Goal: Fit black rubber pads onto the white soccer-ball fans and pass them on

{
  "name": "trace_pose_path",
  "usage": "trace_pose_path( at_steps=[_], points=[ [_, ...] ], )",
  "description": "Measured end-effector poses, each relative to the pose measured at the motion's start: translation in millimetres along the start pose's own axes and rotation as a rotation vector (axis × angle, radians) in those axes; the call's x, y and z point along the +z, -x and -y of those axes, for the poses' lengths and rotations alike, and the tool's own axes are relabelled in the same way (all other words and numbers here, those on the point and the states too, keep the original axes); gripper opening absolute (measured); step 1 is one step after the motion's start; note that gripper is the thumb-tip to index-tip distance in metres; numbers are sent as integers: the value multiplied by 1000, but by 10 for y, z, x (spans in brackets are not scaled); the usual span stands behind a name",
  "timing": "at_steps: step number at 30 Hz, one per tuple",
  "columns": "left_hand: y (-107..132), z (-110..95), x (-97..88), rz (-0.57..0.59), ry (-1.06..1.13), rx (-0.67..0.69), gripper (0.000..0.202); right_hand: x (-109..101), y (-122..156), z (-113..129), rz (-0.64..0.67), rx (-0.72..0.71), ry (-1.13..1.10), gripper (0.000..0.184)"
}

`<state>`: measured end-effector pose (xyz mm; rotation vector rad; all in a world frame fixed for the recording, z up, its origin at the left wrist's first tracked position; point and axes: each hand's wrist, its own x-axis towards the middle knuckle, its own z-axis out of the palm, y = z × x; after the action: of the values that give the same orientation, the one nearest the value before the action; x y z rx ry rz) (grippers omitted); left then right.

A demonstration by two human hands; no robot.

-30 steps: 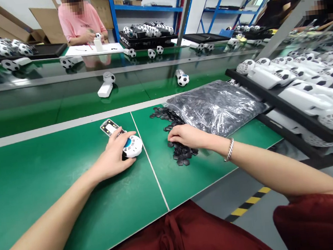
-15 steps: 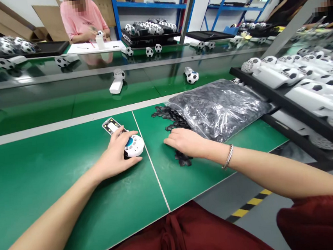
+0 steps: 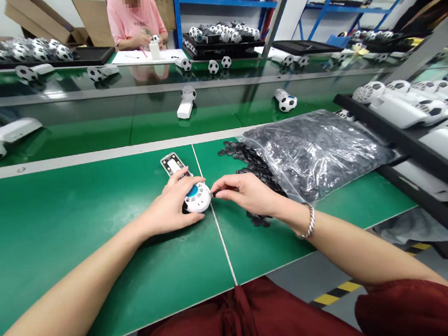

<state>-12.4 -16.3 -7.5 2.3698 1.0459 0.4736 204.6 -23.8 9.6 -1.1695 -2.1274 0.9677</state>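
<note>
Left hand (image 3: 170, 211) rests on the green desk (image 3: 75, 230), fingers (image 3: 181, 179) clenched around the white round unit (image 3: 197, 197), thumb on the near side and the remaining fingers over the far side. The unit lies flat at desk centre, on the seam between two desk panels, blue centre facing up; its open handle section (image 3: 173, 165) extends toward 11 o'clock with the inner board exposed. Right hand (image 3: 246, 193) is just beside the unit at its 3 o'clock side, fingers (image 3: 221, 185) pinched on a small black piece (image 3: 214, 193) that touches or nearly touches the rim of the unit; contact cannot be confirmed. A metal bracelet (image 3: 309, 221) sits on the right wrist. Loose black pieces (image 3: 247, 160) are heaped at 2 o'clock from the unit, partly under the right hand, spilling from the mouth of a clear plastic bag (image 3: 317, 148) full of the same parts, lying at 3 o'clock. A dark rack (image 3: 405, 156) further toward 3 o'clock carries rows of white football-patterned units. A conveyor belt (image 3: 86, 133) runs across at 12 o'clock, with two finished units (image 3: 185, 106) (image 3: 286, 101) lying on it. Beyond the belt, at 12 o'clock, a person in a pink top (image 3: 136, 19) works at another desk
</note>
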Motion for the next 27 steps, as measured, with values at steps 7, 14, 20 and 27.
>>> trace_pose_path(
  at_steps=[7,14,20,27],
  points=[
    [3,-19,13,-10,-25,-10,63,13,18,13,-146,-94,100,4],
    [-8,-16,21,-10,-34,-16,64,97,25,18,-40,85,-334,10],
    [0,-18,21,-8,-25,-13,63,115,22,46,-52,68,-360,9],
    [-3,-1,32,-18,-12,-2,64,133,29,44,-93,-112,-27,3]
  ],
)
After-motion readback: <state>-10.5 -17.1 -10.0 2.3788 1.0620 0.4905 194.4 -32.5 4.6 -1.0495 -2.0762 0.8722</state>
